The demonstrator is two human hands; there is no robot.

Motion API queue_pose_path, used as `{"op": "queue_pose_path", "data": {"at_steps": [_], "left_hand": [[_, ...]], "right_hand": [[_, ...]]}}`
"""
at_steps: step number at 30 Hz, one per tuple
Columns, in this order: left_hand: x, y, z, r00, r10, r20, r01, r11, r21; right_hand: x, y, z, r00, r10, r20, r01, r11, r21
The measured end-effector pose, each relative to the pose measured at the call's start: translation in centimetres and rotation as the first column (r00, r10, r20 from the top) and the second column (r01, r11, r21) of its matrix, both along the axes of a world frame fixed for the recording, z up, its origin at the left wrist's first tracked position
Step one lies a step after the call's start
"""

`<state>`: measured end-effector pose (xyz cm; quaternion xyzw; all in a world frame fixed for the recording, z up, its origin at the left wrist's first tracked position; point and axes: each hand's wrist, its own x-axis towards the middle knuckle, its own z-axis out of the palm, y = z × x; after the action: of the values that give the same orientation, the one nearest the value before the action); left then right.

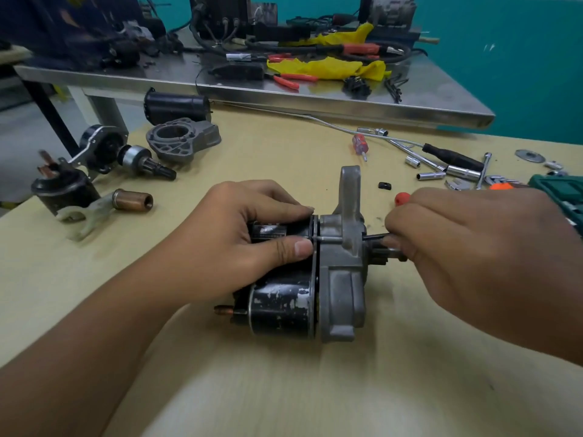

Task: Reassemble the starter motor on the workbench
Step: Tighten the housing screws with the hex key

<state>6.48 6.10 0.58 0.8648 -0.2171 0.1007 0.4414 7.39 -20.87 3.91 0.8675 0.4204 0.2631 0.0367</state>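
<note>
Starter motor (303, 279) lying on its side on wooden surface (284, 389), black body to the left, grey nose housing (344, 272) to the right. Left hand (252, 234) gripping the upper black cylinder, thumb and fingers (299, 247) curled round it up to the housing seam. Right hand (473, 247) pinching a thin dark tool (375, 237) at the housing's right face; red handle end (401, 198) showing above the knuckles. Loose parts at far left: end housing (184, 140), black cylinder (176, 107), pinion assembly (126, 154), copper sleeve (132, 200). Sockets (430, 175) and screwdriver (360, 145) at upper right. Metal bench (284, 93) behind.
</note>
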Motion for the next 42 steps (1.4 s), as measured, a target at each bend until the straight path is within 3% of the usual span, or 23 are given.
{"op": "queue_pose_path", "data": {"at_steps": [1,2,4,5,7,8,9,10,12,13,16,20,22,25,29,31,33,34,35,37,39,40,42], "left_hand": [[0.0,-0.1,0.0,1.0,0.002,0.003,-0.002,1.0,-0.004],[0.0,-0.1,0.0,1.0,0.0,0.004,0.0,1.0,-0.009],[0.0,-0.1,0.1,1.0,-0.008,0.0,0.008,1.0,-0.011],[0.0,-0.2,0.2,1.0,-0.011,-0.004,0.011,1.0,-0.011],[-0.1,-0.1,0.1,1.0,0.0,-0.003,0.0,0.999,-0.037],[-0.1,0.0,0.0,1.0,0.011,-0.004,-0.012,0.997,-0.076],[-0.2,0.1,-0.2,1.0,0.024,-0.009,-0.024,0.992,-0.124],[-0.3,0.2,-0.3,1.0,0.029,-0.009,-0.03,0.987,-0.159],[-0.5,0.0,-0.4,0.999,0.035,0.004,-0.034,0.986,-0.161],[-0.5,-0.2,-0.4,0.999,0.045,0.003,-0.044,0.988,-0.15],[-0.8,0.1,-0.3,0.999,0.028,-0.043,-0.034,0.987,-0.157],[-0.1,1.4,0.9,0.953,-0.13,-0.273,0.122,0.991,-0.048],[0.1,1.4,1.2,0.914,-0.066,-0.401,0.076,0.997,0.011],[-0.9,1.4,0.8,0.978,-0.086,-0.189,0.106,0.989,0.102],[-1.4,1.4,0.4,0.983,-0.098,-0.155,0.102,0.995,0.018],[-1.3,1.2,0.3,0.98,-0.122,-0.156,0.123,0.992,-0.005],[-1.5,1.2,0.1,0.98,-0.127,-0.151,0.127,0.992,-0.011],[-1.5,1.2,0.1,0.98,-0.131,-0.152,0.13,0.991,-0.014],[-1.5,1.2,0.1,0.979,-0.132,-0.156,0.131,0.991,-0.015],[-1.2,1.2,0.0,0.977,-0.14,-0.163,0.139,0.99,-0.019],[-1.1,1.1,0.0,0.977,-0.147,-0.154,0.146,0.989,-0.019],[-1.0,1.1,0.0,0.979,-0.148,-0.143,0.147,0.989,-0.02],[-0.9,1.0,0.0,0.982,-0.145,-0.123,0.141,0.989,-0.034]], "right_hand": [[0.1,0.4,0.2,0.983,-0.055,-0.174,0.068,0.995,0.068],[0.2,0.9,0.8,0.873,-0.124,-0.472,0.222,0.963,0.156],[0.8,1.8,1.8,0.255,0.04,-0.966,0.648,0.734,0.202],[0.9,2.0,2.1,0.02,0.159,-0.987,0.75,0.651,0.12],[0.8,2.2,2.6,-0.082,0.181,-0.98,0.755,0.653,0.058],[0.8,2.1,3.1,-0.019,0.129,-0.991,0.726,0.684,0.075],[0.8,2.0,3.3,0.14,0.054,-0.989,0.662,0.737,0.134],[0.6,1.7,3.1,0.398,-0.06,-0.915,0.536,0.825,0.179],[0.5,0.9,2.3,0.887,-0.187,-0.423,0.231,0.971,0.055],[0.2,0.8,1.9,0.973,-0.13,-0.189,0.128,0.992,-0.022],[-0.4,0.3,0.7,0.998,-0.019,0.056,0.027,0.989,-0.143],[-0.4,0.3,0.3,0.998,-0.02,0.065,0.03,0.988,-0.149],[-0.2,0.4,0.3,0.999,-0.004,0.039,0.009,0.991,-0.133],[0.3,0.7,1.0,0.999,0.033,0.005,-0.032,0.988,-0.15],[1.6,1.2,2.0,0.969,0.046,-0.242,-0.054,0.998,-0.028],[2.0,1.8,2.5,0.753,-0.043,-0.657,0.194,0.968,0.158],[2.5,2.0,2.6,0.279,0.066,-0.958,0.53,0.821,0.211],[2.5,2.0,2.6,0.189,0.101,-0.977,0.574,0.796,0.194],[2.8,1.9,2.8,0.189,0.079,-0.979,0.556,0.813,0.172],[3.1,1.4,3.1,0.472,-0.022,-0.881,0.368,0.913,0.175],[2.8,1.3,2.9,0.85,-0.123,-0.512,0.161,0.987,0.029],[2.6,1.2,2.5,0.941,-0.105,-0.323,0.108,0.994,-0.008],[2.2,1.0,1.5,0.983,-0.01,-0.181,0.009,1.0,-0.006]]}}
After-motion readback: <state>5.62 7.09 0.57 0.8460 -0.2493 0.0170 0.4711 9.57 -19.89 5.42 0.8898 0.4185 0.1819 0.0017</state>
